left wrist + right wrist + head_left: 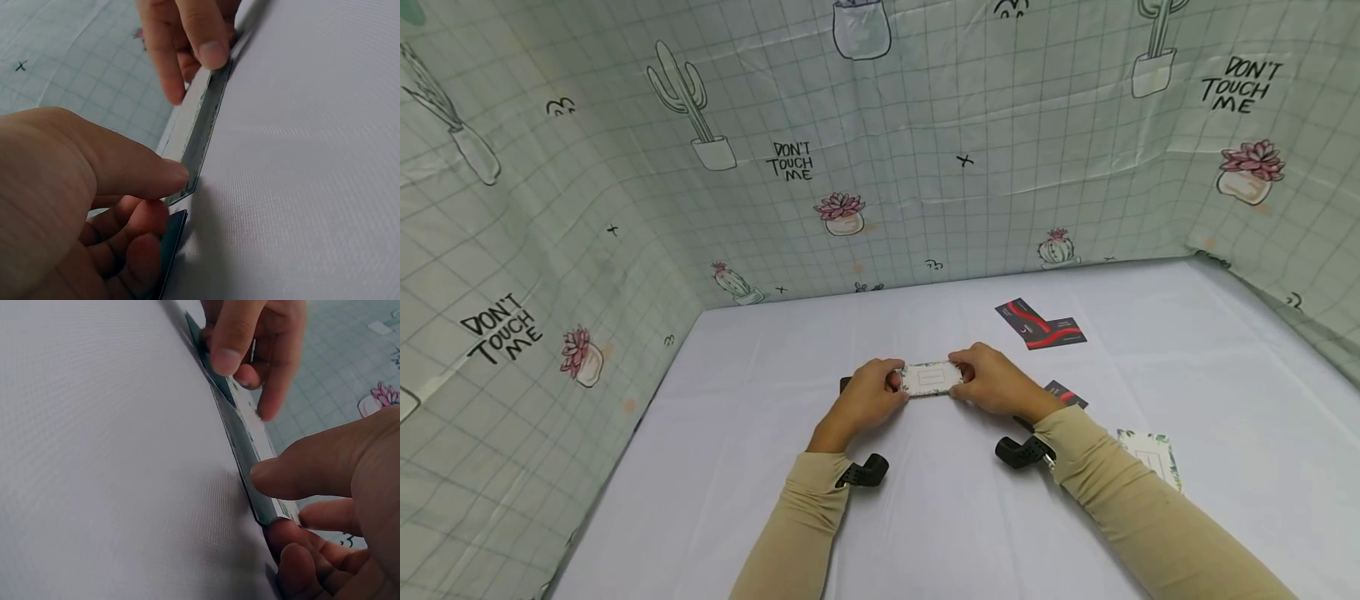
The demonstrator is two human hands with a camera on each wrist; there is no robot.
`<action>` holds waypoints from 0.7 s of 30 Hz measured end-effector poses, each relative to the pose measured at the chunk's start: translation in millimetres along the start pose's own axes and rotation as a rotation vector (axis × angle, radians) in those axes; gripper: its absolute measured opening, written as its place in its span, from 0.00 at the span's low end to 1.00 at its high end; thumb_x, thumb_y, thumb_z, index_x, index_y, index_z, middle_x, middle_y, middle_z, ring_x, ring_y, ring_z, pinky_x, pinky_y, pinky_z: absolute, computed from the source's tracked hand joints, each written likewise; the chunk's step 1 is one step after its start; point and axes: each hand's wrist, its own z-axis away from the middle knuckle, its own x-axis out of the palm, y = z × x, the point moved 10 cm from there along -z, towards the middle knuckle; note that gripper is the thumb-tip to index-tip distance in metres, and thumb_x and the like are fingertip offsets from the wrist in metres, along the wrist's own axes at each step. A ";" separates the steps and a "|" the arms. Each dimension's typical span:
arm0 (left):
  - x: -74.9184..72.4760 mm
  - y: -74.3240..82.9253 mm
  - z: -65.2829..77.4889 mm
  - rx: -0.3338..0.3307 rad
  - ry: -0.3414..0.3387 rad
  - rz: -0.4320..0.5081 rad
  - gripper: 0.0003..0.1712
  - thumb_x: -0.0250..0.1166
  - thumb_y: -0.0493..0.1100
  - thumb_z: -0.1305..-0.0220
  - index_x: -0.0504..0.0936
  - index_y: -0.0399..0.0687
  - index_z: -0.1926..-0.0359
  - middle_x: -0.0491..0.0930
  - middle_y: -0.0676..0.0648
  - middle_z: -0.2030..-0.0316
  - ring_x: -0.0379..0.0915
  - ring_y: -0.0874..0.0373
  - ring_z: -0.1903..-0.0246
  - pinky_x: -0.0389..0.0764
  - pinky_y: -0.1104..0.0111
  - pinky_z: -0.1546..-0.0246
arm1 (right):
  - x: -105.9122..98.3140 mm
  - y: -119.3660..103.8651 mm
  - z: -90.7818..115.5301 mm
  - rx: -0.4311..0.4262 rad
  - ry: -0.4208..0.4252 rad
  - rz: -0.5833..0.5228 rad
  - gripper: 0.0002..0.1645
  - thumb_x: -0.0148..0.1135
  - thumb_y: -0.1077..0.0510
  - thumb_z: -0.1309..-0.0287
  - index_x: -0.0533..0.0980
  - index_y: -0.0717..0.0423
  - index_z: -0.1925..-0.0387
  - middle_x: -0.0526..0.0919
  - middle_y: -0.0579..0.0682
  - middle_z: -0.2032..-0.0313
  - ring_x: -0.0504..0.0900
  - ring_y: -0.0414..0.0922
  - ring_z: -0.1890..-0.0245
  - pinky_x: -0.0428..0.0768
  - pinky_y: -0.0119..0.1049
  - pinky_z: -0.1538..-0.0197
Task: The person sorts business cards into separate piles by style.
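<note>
The white leaf-edged card is right between the left hand and the right hand, both touching it, long side running across, thumbs and fingers spread just enough to grip its short ends.

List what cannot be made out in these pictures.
Head view: printing on the held white card, too small to read.
Head view: the rest of a dark item, hidden by the left hand.
Head view: part of the loose floral-edged card, behind the right sleeve.
</note>
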 end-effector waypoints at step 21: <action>7.3 -4.2 -1.0 -0.085 -0.071 -0.136 0.29 0.65 0.37 0.37 0.75 0.36 0.35 0.77 0.47 0.64 0.69 0.58 0.67 0.69 0.68 0.65 | 4.5 -1.7 -1.7 0.025 -0.052 0.057 0.34 0.69 0.62 0.44 0.73 0.70 0.37 0.73 0.53 0.64 0.70 0.46 0.64 0.70 0.38 0.61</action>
